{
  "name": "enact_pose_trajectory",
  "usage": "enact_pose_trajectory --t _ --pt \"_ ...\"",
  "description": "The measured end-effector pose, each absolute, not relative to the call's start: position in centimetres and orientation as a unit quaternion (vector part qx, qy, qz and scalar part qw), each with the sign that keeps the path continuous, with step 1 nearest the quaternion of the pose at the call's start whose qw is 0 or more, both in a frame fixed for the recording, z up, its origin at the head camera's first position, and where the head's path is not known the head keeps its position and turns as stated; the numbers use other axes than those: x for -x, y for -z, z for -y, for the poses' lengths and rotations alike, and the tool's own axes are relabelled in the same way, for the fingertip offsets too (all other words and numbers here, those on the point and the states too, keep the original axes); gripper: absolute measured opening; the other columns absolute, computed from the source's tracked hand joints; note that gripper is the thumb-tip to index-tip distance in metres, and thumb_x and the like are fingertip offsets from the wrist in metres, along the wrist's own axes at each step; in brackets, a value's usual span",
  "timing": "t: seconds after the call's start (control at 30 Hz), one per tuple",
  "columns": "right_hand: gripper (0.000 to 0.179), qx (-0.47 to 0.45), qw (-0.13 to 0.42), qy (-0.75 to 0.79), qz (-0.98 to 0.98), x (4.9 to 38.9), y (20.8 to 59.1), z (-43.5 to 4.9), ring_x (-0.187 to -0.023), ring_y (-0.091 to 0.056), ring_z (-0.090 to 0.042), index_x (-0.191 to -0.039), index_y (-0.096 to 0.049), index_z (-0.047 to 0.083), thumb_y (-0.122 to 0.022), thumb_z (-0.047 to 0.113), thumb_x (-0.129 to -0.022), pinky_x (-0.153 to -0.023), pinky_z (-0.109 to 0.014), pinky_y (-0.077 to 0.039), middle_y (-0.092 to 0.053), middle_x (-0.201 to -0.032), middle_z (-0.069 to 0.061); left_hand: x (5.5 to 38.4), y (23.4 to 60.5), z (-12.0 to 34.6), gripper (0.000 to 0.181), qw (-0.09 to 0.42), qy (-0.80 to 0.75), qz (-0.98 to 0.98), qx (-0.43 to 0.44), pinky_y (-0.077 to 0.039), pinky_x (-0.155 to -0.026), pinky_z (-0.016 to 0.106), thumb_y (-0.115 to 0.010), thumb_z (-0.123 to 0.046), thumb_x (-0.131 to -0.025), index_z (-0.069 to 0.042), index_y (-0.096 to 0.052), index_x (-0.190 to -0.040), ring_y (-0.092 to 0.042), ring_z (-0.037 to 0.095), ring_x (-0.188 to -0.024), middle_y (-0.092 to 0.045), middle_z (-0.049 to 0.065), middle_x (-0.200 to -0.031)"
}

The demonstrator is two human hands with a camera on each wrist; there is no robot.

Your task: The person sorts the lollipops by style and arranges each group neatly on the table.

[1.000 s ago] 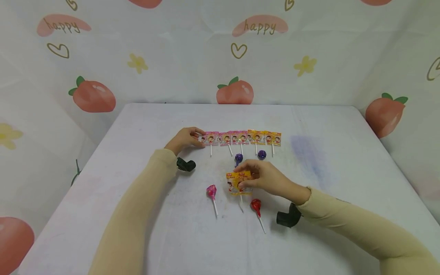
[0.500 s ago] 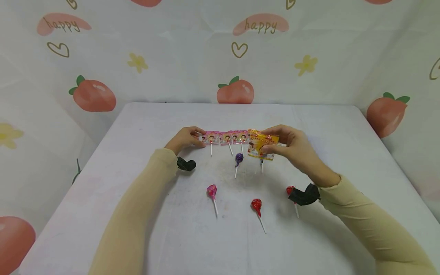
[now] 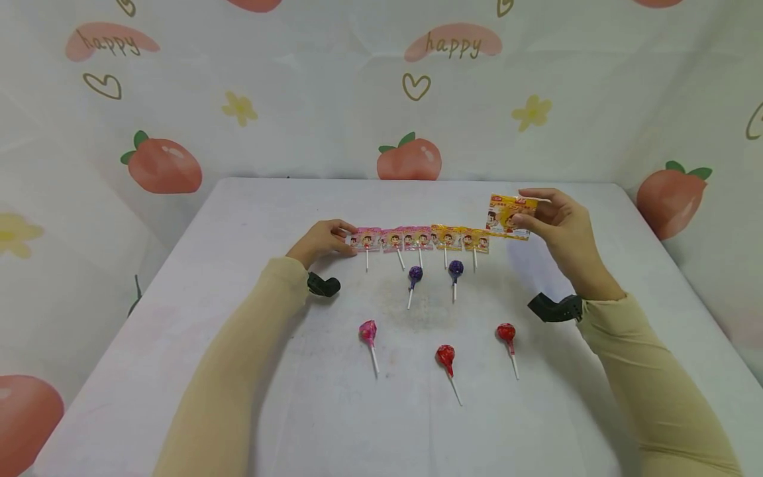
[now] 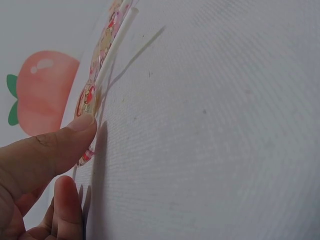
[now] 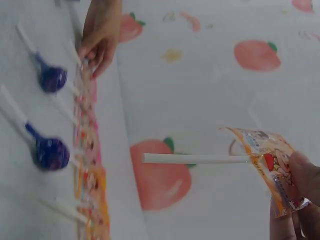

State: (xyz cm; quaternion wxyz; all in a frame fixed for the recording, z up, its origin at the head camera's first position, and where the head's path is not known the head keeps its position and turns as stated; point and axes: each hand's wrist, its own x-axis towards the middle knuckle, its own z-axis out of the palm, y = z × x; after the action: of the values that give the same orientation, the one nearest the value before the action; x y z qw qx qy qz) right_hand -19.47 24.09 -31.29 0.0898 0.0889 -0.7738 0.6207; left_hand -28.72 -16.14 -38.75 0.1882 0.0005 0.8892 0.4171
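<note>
Big peaches (image 3: 408, 159) and yellow flowers (image 3: 532, 112) are on the white cloth (image 3: 334, 106) behind my white table (image 3: 298, 411). My right hand (image 3: 569, 235) pinches a yellow candy bag (image 3: 505, 215) between thumb and fingers. It is up off the table, near the right end of a row of candy bags. Its white stick (image 5: 195, 158) shows in the right wrist view. My left hand (image 3: 320, 241) is at the other end of the row, with bent fingers. It holds the edge of the first pink bag (image 3: 367, 240), which lies on the table. Next come two more pink bags (image 3: 417, 237), then two yellow bags (image 3: 446, 237), and all their sticks point toward me. Closer to me lie two purple lollipops (image 3: 456, 268). Even closer are one pink lollipop (image 3: 368, 332) on the left and two red lollipops (image 3: 445, 358) on the right. I have tan sleeves (image 3: 220, 371), and a black thing (image 3: 323, 285) sits by each wrist.
</note>
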Motion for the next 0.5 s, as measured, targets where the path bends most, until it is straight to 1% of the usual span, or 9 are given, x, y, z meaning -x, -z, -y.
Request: enact_pose_trajectory --t 0.17,0.3,0.4,0.5 --pt "0.038 -0.075 0.081 -0.652 0.75 20.9 32.9 -25.2 -0.084 -0.065 -0.003 -0.122 -0.062 0.014 -0.071 0.008 -0.086 -0.076 -0.012 -0.05 -0.072 -0.091 0.012 28.7 38.8 16.1 0.051 0.188 -0.43 -0.883 0.004 -0.035 -0.094 0.037 -0.08 -0.013 -0.079 -0.014 -0.061 -0.127 -0.043 0.023 -0.103 -0.049 0.009 -0.115" --pt "0.036 -0.065 0.056 -0.691 0.717 21.9 34.4 -26.1 -0.082 -0.066 -0.002 -0.118 -0.062 0.016 -0.07 0.003 -0.086 -0.074 -0.013 -0.05 -0.073 -0.088 0.01 28.7 38.7 16.0 0.051 0.186 -0.431 -0.883 0.003 -0.035 -0.097 0.039 -0.08 -0.012 -0.078 -0.014 -0.061 -0.126 -0.044 0.023 -0.105 -0.05 0.01 -0.117" --pt "0.035 -0.043 0.034 -0.687 0.725 22.7 35.5 -26.8 -0.081 -0.065 0.001 -0.119 -0.06 0.017 -0.07 0.006 -0.087 -0.072 -0.013 -0.049 -0.072 -0.086 0.013 28.7 38.8 16.1 0.052 0.185 -0.426 -0.886 0.0 -0.034 -0.098 0.04 -0.08 -0.013 -0.079 -0.015 -0.061 -0.127 -0.044 0.024 -0.107 -0.05 0.01 -0.119" --pt "0.038 -0.017 0.014 -0.652 0.758 23.5 36.7 -27.4 -0.08 -0.063 0.004 -0.123 -0.057 0.015 -0.07 0.011 -0.088 -0.072 -0.013 -0.049 -0.071 -0.084 0.018 28.7 38.8 16.1 0.052 0.187 -0.426 -0.885 0.001 -0.035 -0.098 0.04 -0.08 -0.013 -0.079 -0.015 -0.061 -0.127 -0.044 0.024 -0.107 -0.05 0.01 -0.119"
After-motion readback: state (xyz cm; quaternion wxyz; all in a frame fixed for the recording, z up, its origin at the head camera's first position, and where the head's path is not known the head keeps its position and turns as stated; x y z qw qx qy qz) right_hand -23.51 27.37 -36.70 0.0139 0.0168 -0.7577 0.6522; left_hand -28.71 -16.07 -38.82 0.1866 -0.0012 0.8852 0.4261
